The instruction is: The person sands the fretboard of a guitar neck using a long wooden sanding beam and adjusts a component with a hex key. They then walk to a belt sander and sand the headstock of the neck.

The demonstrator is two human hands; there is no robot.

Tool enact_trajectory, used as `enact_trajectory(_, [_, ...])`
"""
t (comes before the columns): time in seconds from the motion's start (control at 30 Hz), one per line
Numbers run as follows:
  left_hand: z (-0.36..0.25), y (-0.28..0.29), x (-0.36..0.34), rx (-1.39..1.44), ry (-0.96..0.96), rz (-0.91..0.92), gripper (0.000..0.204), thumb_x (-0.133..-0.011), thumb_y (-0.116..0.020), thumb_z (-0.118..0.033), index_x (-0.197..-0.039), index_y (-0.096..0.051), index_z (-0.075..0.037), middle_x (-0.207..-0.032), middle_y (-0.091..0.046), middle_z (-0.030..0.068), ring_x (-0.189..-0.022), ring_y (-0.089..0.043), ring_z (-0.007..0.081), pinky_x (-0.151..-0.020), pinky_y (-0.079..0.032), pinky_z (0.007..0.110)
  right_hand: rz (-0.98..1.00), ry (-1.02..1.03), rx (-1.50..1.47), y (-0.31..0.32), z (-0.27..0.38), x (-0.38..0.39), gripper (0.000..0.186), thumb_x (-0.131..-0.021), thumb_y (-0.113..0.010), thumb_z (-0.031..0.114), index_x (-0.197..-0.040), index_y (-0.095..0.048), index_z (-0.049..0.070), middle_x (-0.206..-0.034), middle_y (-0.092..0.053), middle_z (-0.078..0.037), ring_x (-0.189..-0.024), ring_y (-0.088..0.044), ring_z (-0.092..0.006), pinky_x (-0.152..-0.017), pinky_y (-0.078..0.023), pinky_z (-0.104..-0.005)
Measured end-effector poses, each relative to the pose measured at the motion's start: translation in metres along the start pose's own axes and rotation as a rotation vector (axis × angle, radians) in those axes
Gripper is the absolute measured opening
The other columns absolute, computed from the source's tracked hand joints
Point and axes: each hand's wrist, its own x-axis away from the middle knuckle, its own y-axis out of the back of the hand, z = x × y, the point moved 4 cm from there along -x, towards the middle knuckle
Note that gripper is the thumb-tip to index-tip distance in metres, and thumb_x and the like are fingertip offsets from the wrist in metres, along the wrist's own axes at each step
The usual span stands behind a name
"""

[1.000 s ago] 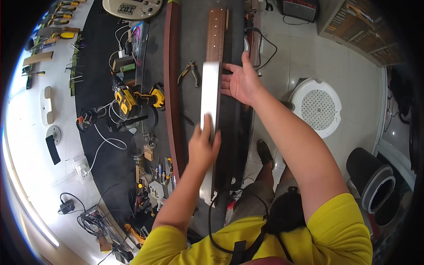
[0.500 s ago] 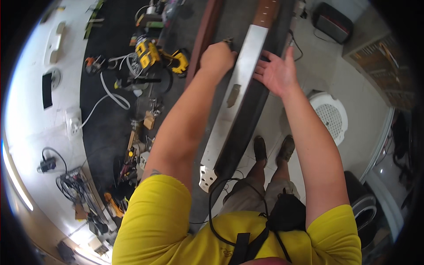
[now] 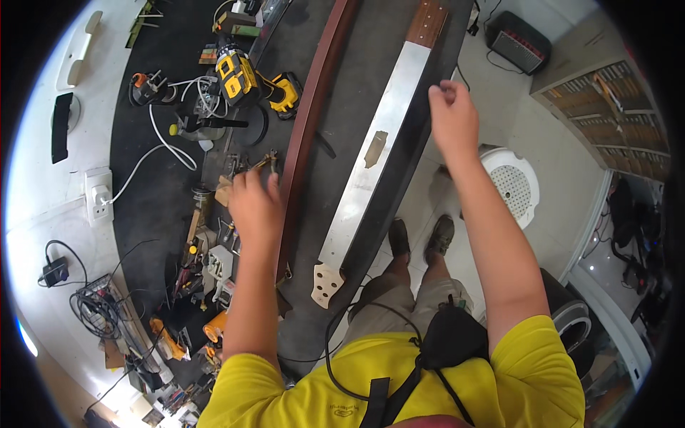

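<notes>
A guitar neck (image 3: 428, 23) lies lengthwise on the dark bench. A long silver metal plate (image 3: 389, 107) with an irregular cut-out covers most of it, and the pale headstock (image 3: 327, 285) with several holes shows at the near end. My left hand (image 3: 255, 203) hovers over clutter left of a long reddish-brown bar (image 3: 307, 135), its fingers apart. Just past its fingertips is a small brass-coloured metal piece (image 3: 270, 161), seemingly not gripped. Right of the plate, beyond the bench edge, my right hand (image 3: 454, 118) is raised with curled fingers and nothing visible in them.
A yellow-black cordless drill (image 3: 242, 82) lies at the back left. Loose tools and parts (image 3: 217, 267) crowd the bench's left side. A white cable (image 3: 171, 148) runs to a wall socket (image 3: 100, 196). A white perforated stool (image 3: 512, 187) and a black speaker box (image 3: 519, 39) stand at right.
My left hand has moved from beside the plate to the clutter on the left. My right hand has lifted off the plate's right side, and its fingers have curled in.
</notes>
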Motion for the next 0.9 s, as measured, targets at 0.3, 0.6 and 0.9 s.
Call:
enact_trajectory(0.3, [-0.055, -0.053, 0.129, 0.483, -0.414, 0.500, 0.092, -0.094, -0.083, -0.013, -0.175, -0.039, -0.023, -0.166, -0.044, 0.0375, -0.134, -0.063, 0.0585, -0.103, -0.060, 0.055, -0.012, 0.581, 0.616, -0.077, 0.038, 0.020, 0.075, -0.091, -0.081, 0.038, -0.159, -0.062, 0.013, -0.179, -0.020, -0.037, -0.166, -0.018, -0.0615, -0.133, -0.019, -0.0731])
enact_trajectory(0.6, [-0.147, -0.086, -0.005, 0.582, -0.511, 0.251, 0.081, -0.099, -0.077, -0.009, -0.171, -0.042, -0.018, -0.162, -0.045, 0.0401, -0.131, -0.063, 0.0612, -0.102, -0.061, 0.058, -0.017, 0.646, 0.756, -0.066, 0.059, -0.140, 0.078, -0.095, -0.073, 0.039, -0.165, -0.054, 0.009, -0.182, -0.025, -0.032, -0.169, -0.017, -0.0572, -0.137, -0.016, -0.0684])
enact_trajectory(0.9, [-0.141, -0.004, 0.005, 0.712, -0.512, 0.323, 0.085, -0.093, -0.079, -0.001, -0.170, -0.045, -0.018, -0.166, -0.037, 0.0468, -0.151, -0.046, 0.0681, -0.123, -0.046, 0.069, 0.338, 0.524, 0.835, -0.067, 0.065, -0.050, 0.077, -0.088, -0.078, 0.033, -0.153, -0.060, -0.003, -0.179, -0.017, -0.041, -0.165, -0.010, -0.0698, -0.129, -0.013, -0.0840])
